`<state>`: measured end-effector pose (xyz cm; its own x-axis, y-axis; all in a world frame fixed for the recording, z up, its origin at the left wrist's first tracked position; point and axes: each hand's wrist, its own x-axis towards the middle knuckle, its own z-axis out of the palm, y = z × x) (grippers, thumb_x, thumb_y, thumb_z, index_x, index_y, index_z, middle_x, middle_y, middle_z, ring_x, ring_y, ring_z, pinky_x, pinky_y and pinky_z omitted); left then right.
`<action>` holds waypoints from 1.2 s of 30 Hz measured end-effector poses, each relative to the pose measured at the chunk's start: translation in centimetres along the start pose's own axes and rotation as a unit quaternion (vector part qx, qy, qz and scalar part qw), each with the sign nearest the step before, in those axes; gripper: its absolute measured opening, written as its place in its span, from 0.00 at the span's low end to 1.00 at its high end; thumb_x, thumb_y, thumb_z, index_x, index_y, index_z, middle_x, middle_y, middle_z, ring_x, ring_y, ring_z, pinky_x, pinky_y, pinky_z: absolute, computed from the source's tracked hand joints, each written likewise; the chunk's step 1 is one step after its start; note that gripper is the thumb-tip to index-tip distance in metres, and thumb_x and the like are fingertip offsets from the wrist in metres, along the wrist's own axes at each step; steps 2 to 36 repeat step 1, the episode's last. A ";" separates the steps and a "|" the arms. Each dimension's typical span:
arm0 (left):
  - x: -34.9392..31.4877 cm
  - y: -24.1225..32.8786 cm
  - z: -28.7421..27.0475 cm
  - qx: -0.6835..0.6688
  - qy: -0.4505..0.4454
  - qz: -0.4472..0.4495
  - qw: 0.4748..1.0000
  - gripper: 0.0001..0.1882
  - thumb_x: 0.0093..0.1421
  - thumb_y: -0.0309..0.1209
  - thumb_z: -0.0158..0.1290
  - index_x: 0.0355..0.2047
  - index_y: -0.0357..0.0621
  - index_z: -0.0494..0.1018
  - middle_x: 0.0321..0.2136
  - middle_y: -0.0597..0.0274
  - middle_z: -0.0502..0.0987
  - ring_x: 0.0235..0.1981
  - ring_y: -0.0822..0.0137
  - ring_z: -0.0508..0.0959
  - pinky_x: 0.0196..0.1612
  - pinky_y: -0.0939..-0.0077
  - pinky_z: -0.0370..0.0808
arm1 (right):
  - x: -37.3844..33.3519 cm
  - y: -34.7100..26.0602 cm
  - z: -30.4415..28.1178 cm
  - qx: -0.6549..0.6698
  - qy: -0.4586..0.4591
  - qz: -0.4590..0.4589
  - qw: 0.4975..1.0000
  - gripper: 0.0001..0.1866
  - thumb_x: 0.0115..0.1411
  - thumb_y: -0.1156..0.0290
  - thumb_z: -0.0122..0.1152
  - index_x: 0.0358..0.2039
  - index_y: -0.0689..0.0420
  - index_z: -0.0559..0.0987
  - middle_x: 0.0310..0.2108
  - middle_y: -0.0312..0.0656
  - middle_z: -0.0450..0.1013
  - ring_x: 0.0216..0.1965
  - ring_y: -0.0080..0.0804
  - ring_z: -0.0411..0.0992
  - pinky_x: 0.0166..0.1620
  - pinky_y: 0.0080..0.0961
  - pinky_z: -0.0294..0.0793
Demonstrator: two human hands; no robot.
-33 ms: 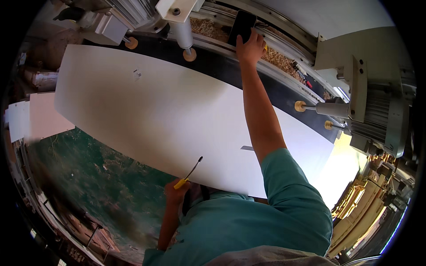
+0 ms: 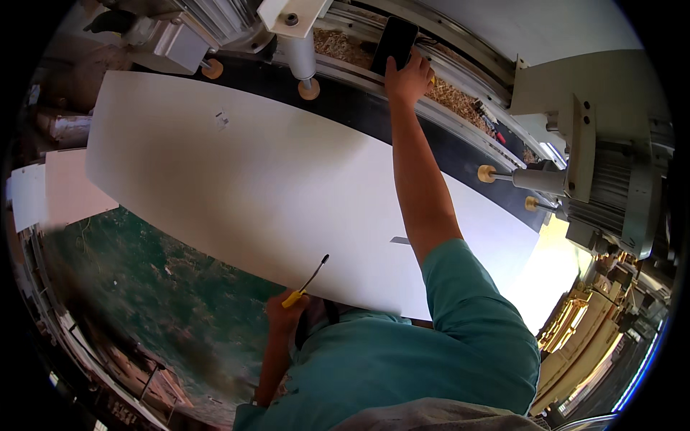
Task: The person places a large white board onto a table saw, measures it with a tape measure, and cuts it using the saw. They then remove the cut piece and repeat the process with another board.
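My left hand (image 2: 285, 313), low at the near edge of a large white panel (image 2: 237, 172), is closed round the yellow handle of a screwdriver (image 2: 293, 298). Its thin shaft points up and right over the panel and ends in a dark tip. Stretched across the panel to the machine's far rail, my right hand (image 2: 408, 79) has its fingers curled. The thumb overlaps the lower end of a black smartphone (image 2: 397, 42). A bit of yellow shows by the curled fingers; what it belongs to is hidden.
Wood shavings (image 2: 343, 46) fill the channel behind the rail. Round-tipped clamp rods (image 2: 308, 89) stand over the panel's far edge, with another pad (image 2: 486, 173) at right beside a motor (image 2: 607, 190). Stacked boards (image 2: 575, 345) lie far right; green floor (image 2: 172, 287) shows at left.
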<state>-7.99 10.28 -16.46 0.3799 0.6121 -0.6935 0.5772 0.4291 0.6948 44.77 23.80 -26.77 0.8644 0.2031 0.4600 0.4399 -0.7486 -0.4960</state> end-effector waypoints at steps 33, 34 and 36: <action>0.4 -0.9 -0.6 0.045 -0.027 0.022 0.998 0.05 0.60 0.29 0.59 0.33 0.41 0.78 0.25 0.64 0.77 0.28 0.73 0.74 0.33 0.78 0.72 | 0.4 -0.1 0.3 0.003 -0.047 0.025 0.999 0.33 0.52 0.57 0.70 0.58 0.48 0.71 0.52 0.44 0.70 0.58 0.49 0.63 0.56 0.54 0.61; 0.4 -0.9 -0.6 0.045 -0.027 0.022 0.998 0.05 0.60 0.29 0.59 0.33 0.41 0.78 0.25 0.64 0.77 0.28 0.73 0.74 0.33 0.78 0.72 | 0.4 -0.1 0.3 0.003 -0.047 0.025 0.999 0.33 0.52 0.57 0.70 0.58 0.48 0.71 0.52 0.44 0.70 0.58 0.49 0.63 0.56 0.54 0.61; 0.4 -0.9 -0.6 0.045 -0.027 0.022 0.998 0.05 0.60 0.29 0.59 0.33 0.41 0.78 0.25 0.64 0.77 0.28 0.73 0.74 0.33 0.78 0.72 | 0.4 -0.1 0.3 0.003 -0.047 0.025 0.999 0.33 0.52 0.57 0.70 0.58 0.48 0.71 0.52 0.44 0.70 0.58 0.49 0.63 0.56 0.54 0.61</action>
